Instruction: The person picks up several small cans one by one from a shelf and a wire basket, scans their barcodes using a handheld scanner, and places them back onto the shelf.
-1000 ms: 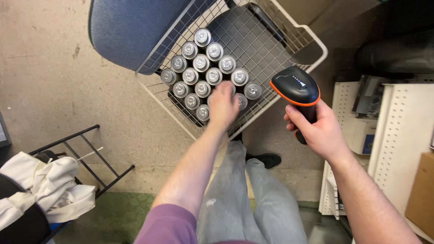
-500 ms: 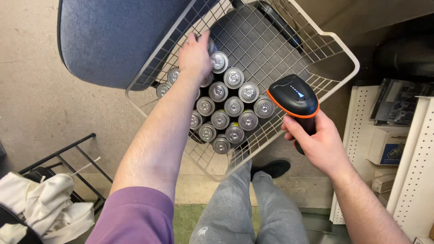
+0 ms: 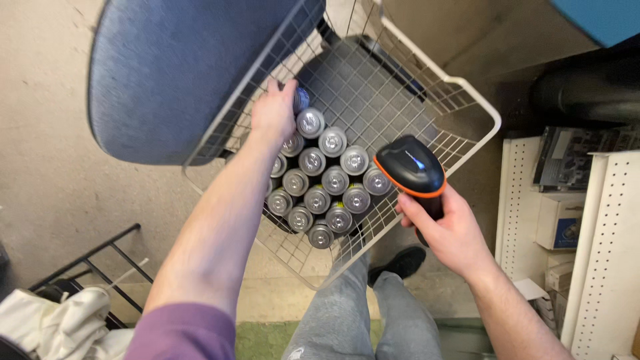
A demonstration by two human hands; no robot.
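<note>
Both hands are busy over the white wire basket [image 3: 467, 100]. The left hand [image 3: 273, 113] has travelled from the near edge of the cluster of silver-topped cans [image 3: 327, 180], where it rested a second ago, to the far end, and its fingers now close around the far can [image 3: 301, 99] at the top of the rows (that can looks blurred, so how far it is lifted I cannot tell). The right hand [image 3: 453, 233] has kept its grip on the black-and-orange handheld scanner [image 3: 410, 167], which now hangs over the basket's right side, just beside the nearest cans, instead of out past the rim. So the reach has shifted to the back row, with the scanner brought closer to it.

Around them: a blue padded chair seat [image 3: 173, 73] overlaps the basket's left wall, close against the left forearm. White pegboard shelving [image 3: 600, 253] with small boxes stands at the right, a black metal rack [image 3: 100, 267] and a bundled white cloth [image 3: 60, 327] at lower left, grey-trousered legs [image 3: 360, 313] below.
</note>
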